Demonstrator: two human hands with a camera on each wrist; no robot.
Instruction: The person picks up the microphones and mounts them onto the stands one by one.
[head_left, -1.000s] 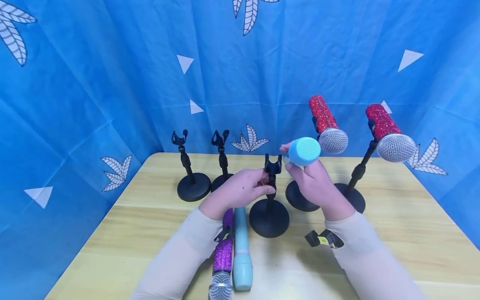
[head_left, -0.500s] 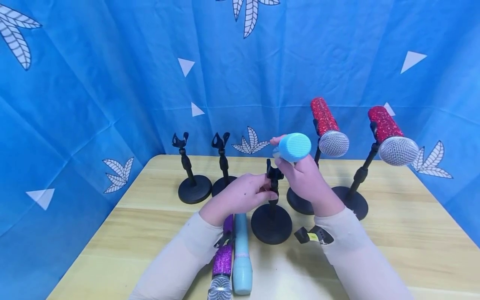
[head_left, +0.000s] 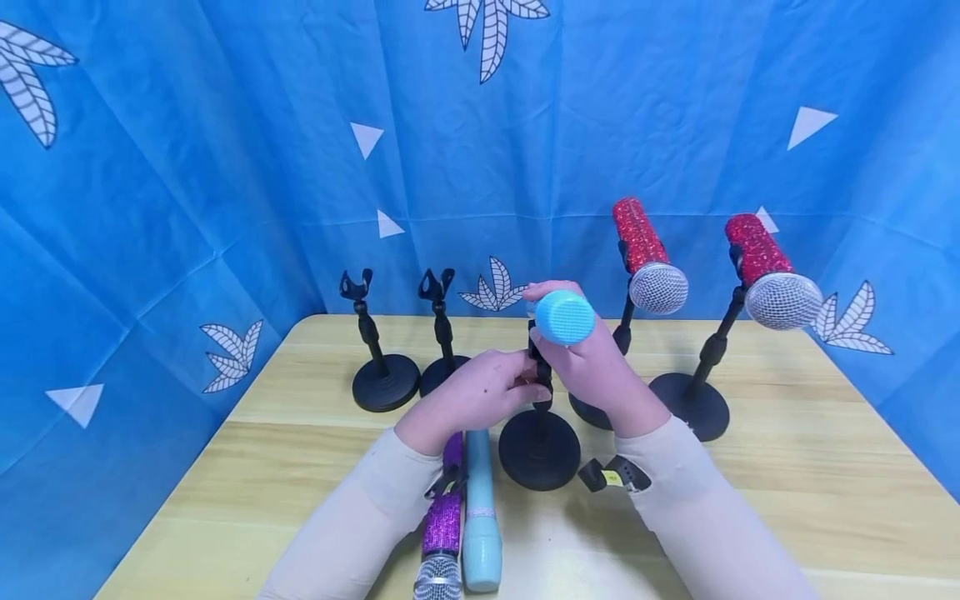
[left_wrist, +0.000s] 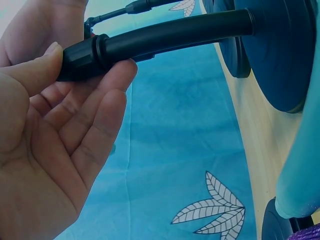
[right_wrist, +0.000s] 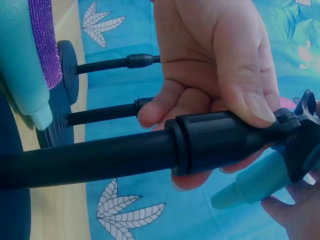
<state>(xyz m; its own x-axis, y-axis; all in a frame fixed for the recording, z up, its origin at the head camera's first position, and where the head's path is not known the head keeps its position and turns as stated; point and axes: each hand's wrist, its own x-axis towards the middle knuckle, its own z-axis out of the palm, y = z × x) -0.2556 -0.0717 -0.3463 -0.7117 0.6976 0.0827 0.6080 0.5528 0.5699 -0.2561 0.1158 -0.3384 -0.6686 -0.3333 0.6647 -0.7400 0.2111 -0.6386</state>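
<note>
My left hand pinches the upper pole of a black microphone stand, thumb and fingers round its collar in the left wrist view. Above it, my right hand holds a light blue microphone, its round head facing the head camera. In the right wrist view the microphone's tapered tail lies at the stand's clip; whether it is seated there I cannot tell. On the table, beside my left forearm, lie a purple glittery microphone and a pale teal one.
Two black stands with bare clips stand at the back left. At the right, two stands bear red glittery microphones with silver mesh heads. A blue patterned cloth hangs behind the wooden table.
My right hand has carried the light blue microphone left and over the stand's clip, which it now hides in the head view. My left hand keeps its hold on the pole.
</note>
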